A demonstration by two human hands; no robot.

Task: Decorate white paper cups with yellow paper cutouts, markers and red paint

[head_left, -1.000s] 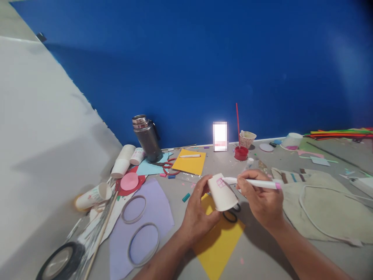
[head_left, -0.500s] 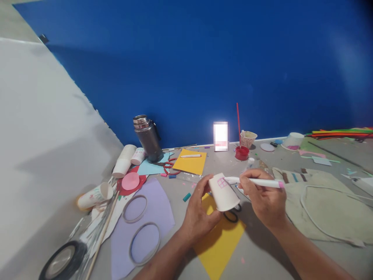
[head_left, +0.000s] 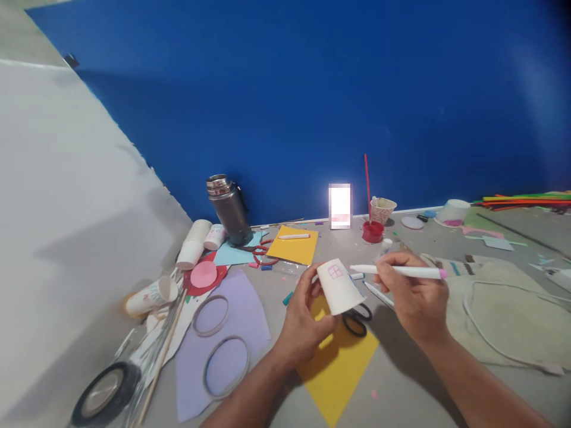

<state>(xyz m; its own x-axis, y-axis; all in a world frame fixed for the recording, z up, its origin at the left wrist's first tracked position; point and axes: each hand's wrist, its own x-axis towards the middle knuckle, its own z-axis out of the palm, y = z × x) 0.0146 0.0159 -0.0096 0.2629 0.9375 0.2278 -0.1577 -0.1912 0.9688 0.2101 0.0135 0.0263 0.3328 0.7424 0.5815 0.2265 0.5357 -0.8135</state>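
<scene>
My left hand (head_left: 306, 321) is closed around a white paper cup (head_left: 343, 296), which is tilted with its wide rim toward the lower right. A small pink window drawing shows on the cup's side. A white marker (head_left: 413, 271) with a pink end is gripped in my right hand (head_left: 414, 300); its tip points left, a short way off the cup. Beneath the cup lie black-handled scissors (head_left: 355, 326) on a yellow paper sheet (head_left: 336, 374). Two more markers are partly visible between my hands, one of them a white marker (head_left: 378, 294).
Left are a purple sheet (head_left: 254, 309) with two rings, a black tape roll (head_left: 107, 395) and several paper cups (head_left: 191, 254). A steel flask (head_left: 229, 211), red-handled scissors (head_left: 263, 251) and a red paint pot (head_left: 373, 232) with a brush stand farther back. A cloth bag (head_left: 504, 321) lies right.
The marker has drawn back from the cup to the right, leaving a gap at its tip. The cup has shifted slightly up and left in my left hand.
</scene>
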